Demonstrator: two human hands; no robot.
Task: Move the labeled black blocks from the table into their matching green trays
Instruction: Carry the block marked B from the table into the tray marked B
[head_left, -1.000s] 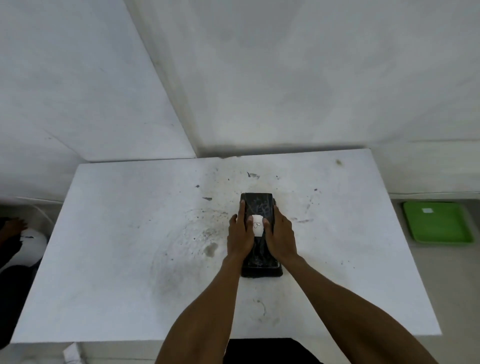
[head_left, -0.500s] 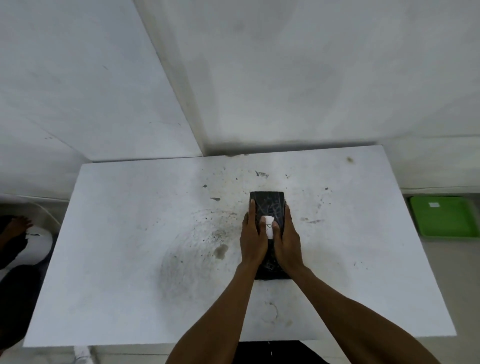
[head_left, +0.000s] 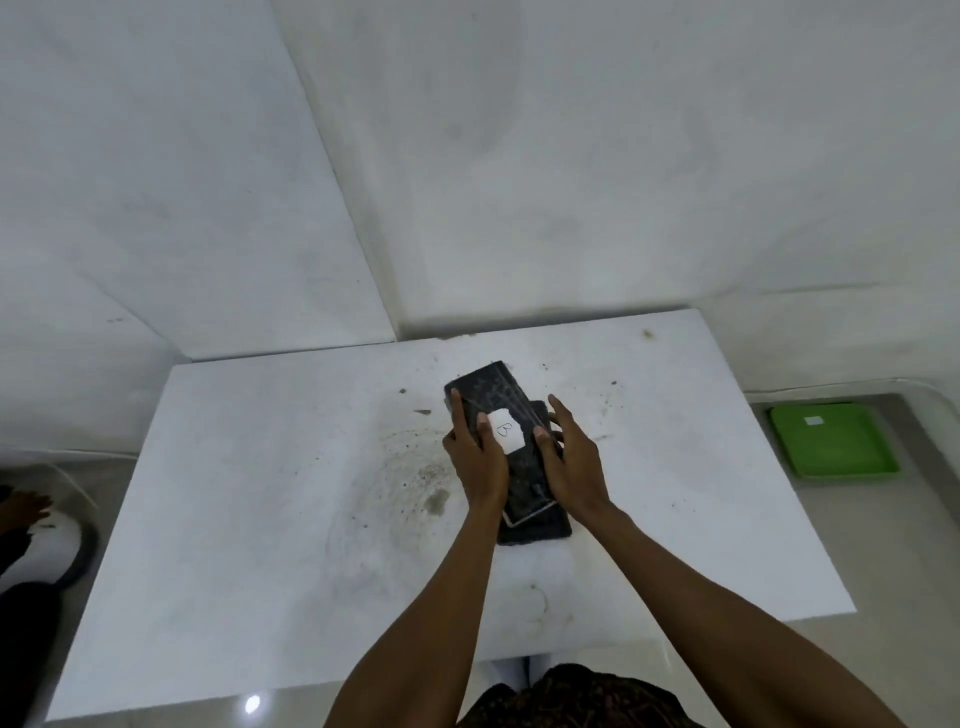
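A black block (head_left: 488, 397) with a white paper label marked "B" (head_left: 507, 429) is lifted and turned, its far end pointing up-left. My left hand (head_left: 475, 457) grips its left side and my right hand (head_left: 569, 460) grips its right side. Under it a second black block (head_left: 535, 525) lies flat on the white table (head_left: 260, 493), partly hidden by my hands. A green tray (head_left: 836, 441) with a small white label sits on the floor to the right of the table.
White walls meet in a corner behind the table. Dark smudges mark the tabletop left of the blocks. At the far left edge another person's hand and a white-and-black object are on the floor.
The top block has come up off the lower block and rotated anticlockwise, exposing the block beneath. Both hands kept their grip. The camera view has shifted.
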